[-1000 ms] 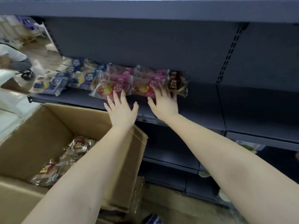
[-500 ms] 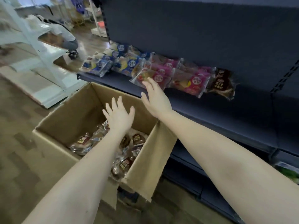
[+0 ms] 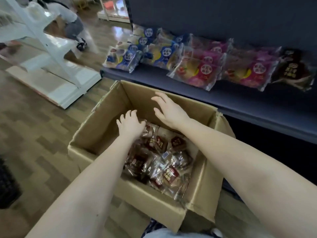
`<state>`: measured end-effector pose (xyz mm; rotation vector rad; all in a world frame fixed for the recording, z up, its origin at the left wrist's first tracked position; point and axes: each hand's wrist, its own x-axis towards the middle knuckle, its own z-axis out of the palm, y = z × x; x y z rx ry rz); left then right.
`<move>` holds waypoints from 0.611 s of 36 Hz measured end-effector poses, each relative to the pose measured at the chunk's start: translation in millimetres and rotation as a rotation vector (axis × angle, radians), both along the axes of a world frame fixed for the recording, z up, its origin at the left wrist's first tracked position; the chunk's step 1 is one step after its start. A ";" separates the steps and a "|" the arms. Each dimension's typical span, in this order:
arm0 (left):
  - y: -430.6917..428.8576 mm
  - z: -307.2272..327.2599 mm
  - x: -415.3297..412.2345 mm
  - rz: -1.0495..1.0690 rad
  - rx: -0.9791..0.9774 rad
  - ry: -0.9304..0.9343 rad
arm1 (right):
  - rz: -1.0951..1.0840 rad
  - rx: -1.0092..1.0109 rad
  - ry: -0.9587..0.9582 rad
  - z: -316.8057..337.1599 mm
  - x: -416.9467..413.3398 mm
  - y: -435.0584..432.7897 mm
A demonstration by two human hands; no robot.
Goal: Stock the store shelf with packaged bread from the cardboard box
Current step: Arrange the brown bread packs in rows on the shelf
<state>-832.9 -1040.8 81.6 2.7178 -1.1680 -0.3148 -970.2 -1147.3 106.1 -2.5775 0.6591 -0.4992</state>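
Head view shows your left hand [image 3: 131,125] low inside the cardboard box [image 3: 103,133], fingers curled down over the brown bread packets [image 3: 159,162]; whether it grips one cannot be told. Your right hand [image 3: 169,111] hovers above the box, fingers spread, holding nothing. On the shelf [image 3: 240,100] behind lie blue packets [image 3: 127,57], pink packets [image 3: 202,73] and one brown packet [image 3: 291,69].

We are standing in a shop: a dark display shelf [image 3: 240,103] is carrying rows of wrapped bread packets [image 3: 197,73] laid face-up, a cardboard box [image 3: 106,134] holding more packets is sitting on the wood-pattern floor [image 3: 34,134], and a white shelving unit [image 3: 56,69] is standing across the aisle.
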 end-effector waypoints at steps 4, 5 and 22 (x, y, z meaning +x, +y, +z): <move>-7.1 -18.6 21.4 -0.060 0.043 0.038 | -0.011 -0.002 0.115 -20.0 9.3 -8.7; -7.4 -24.1 25.9 -0.073 0.062 0.049 | -0.007 0.000 0.141 -26.5 12.6 -8.1; -36.6 -107.2 72.0 -0.549 0.341 0.157 | 0.078 0.306 0.668 -136.1 40.3 1.8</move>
